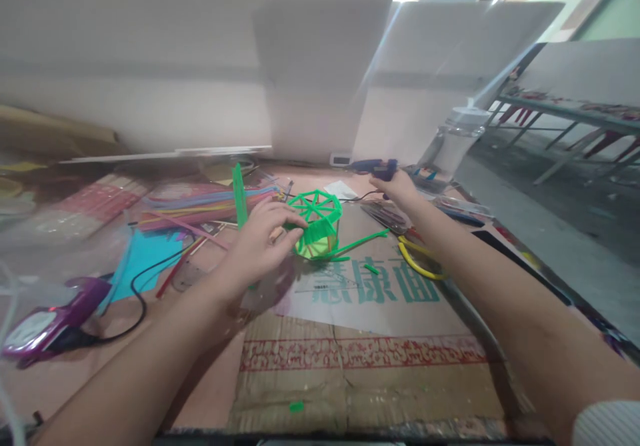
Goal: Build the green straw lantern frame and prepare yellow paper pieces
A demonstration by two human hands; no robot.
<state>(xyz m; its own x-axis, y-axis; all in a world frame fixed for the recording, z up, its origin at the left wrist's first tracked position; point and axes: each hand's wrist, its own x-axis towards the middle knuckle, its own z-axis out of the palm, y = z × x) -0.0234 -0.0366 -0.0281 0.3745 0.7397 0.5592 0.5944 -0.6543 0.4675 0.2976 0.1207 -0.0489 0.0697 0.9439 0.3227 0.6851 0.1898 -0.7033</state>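
In the head view, my left hand (267, 239) is closed on the near left edge of a small round frame (317, 233) built from bright green strips, with spokes across its top. Farther right, my right hand (397, 186) grips a dark blue glue gun (384, 169) near the wall, its nozzle toward the left. A long green strip (363, 241) lies beside the frame, and another green piece (240, 196) stands up behind my left hand. Scissors with yellow handles (420, 263) lie below my right wrist. The left fingertips are partly blurred.
Under the work lie a printed sheet (370, 316) and cardboard (360, 389). Left are bundled coloured stems (200, 203), blue paper (145, 259) and a purple corded device (57, 323). A clear bottle (453, 146) stands at the right, near the table's edge.
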